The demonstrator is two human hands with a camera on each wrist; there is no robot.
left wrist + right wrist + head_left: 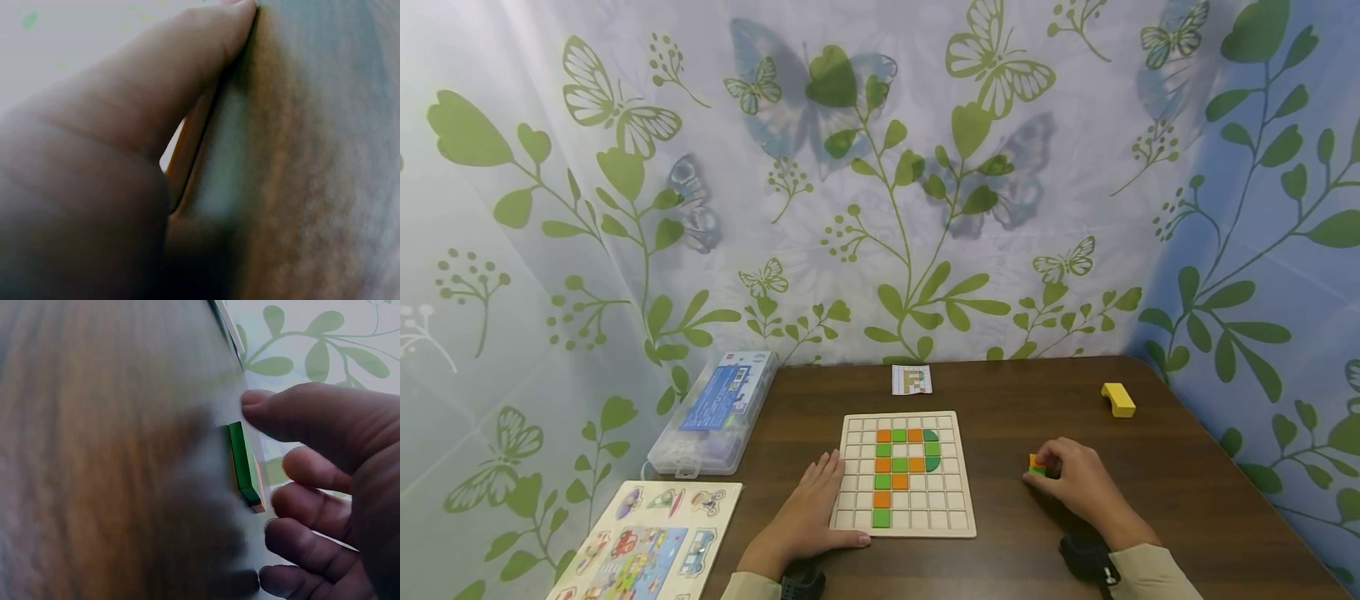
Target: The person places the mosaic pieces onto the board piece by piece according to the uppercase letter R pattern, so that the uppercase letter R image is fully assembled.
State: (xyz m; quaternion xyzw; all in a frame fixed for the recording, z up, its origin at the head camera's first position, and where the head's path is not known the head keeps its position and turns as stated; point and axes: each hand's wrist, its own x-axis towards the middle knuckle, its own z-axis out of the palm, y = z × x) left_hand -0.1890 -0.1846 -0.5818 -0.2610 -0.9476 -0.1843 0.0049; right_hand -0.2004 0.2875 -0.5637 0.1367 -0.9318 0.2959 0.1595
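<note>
A square wooden grid board (938, 500) lies on the table with green and orange tiles (882, 482) set in the shape of a P. My left hand (808, 512) rests along the board's left side, fingers spread and thumb (181, 50) along its near edge. Over to the right, my right hand (1078, 479) is bent round a small green and orange block pair (1037, 469). In the right wrist view, the green piece (244, 459) stands against the table surface with a gap between it and the thumb (294, 409); the other fingers are loosely curled.
A small pattern card (912, 380) lies behind the board. A yellow arch-shaped block (1119, 400) sits at the back right. On the left are a clear plastic case (715, 417) with a blue label and a picture puzzle board (647, 542). Patterned curtains (880, 208) surround the table.
</note>
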